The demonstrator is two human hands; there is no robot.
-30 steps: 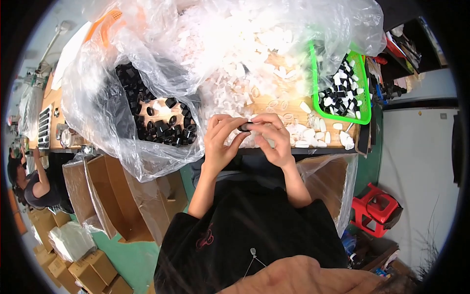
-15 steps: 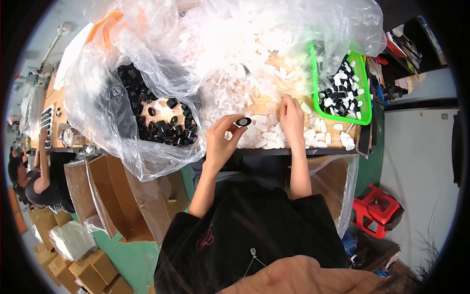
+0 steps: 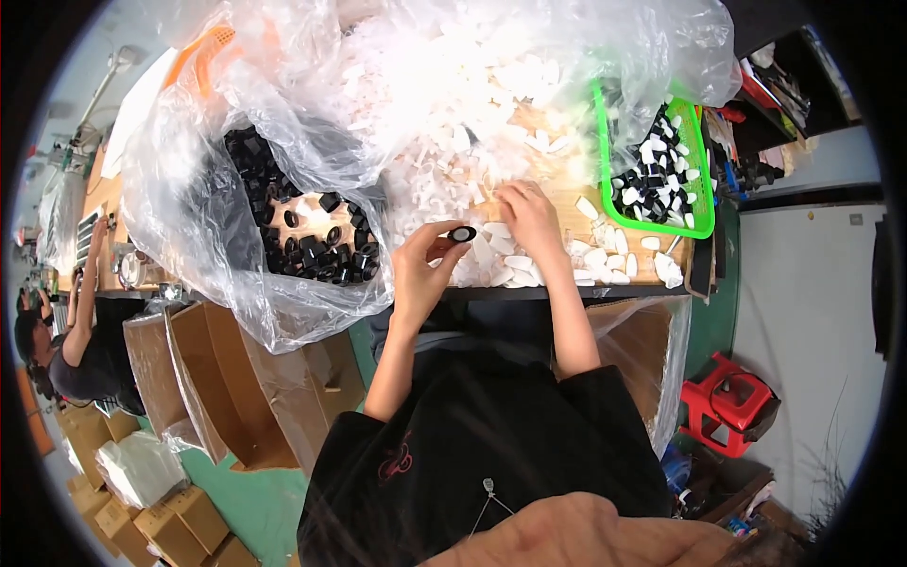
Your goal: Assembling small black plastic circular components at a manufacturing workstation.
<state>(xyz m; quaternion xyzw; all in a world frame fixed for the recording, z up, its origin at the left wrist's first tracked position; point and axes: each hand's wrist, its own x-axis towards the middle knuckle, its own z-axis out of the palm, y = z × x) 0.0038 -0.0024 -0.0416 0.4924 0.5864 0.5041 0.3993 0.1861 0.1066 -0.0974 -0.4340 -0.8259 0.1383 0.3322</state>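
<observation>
One person in one black short-sleeved shirt [image 3: 482, 425] sits at the near edge of one wooden table [image 3: 567, 184]. The left hand [image 3: 420, 269] is raised over that edge, its thumb and fingertips closed to a narrow pinch on one black oval cap [image 3: 461, 233], whose paler centre faces up. The cap is held just left of the right hand [image 3: 532, 219]. That hand reaches farther in, fingers curled downward and close together over small translucent pieces [image 3: 439, 184]; its fingertips are partly hidden, so I cannot tell whether they grip any.

Beneath and beside the hands lie loose white oval pieces [image 3: 605, 260], too many and too overlapped to count. To the left, one large clear plastic bag [image 3: 170, 203] stands open around dozens of black caps [image 3: 312, 250], piled too thickly for an exact count. To the right sits one green basket [image 3: 657, 228], holding a mixed heap of black and white parts [image 3: 654, 180], likewise uncountable, with clear plastic [image 3: 685, 47] draped over its far end. Beyond the hands, the translucent pieces spread into a broad heap, washed out by glare at the far side. At far left, one orange perforated object [image 3: 200, 57] shows behind the bag's plastic.
</observation>
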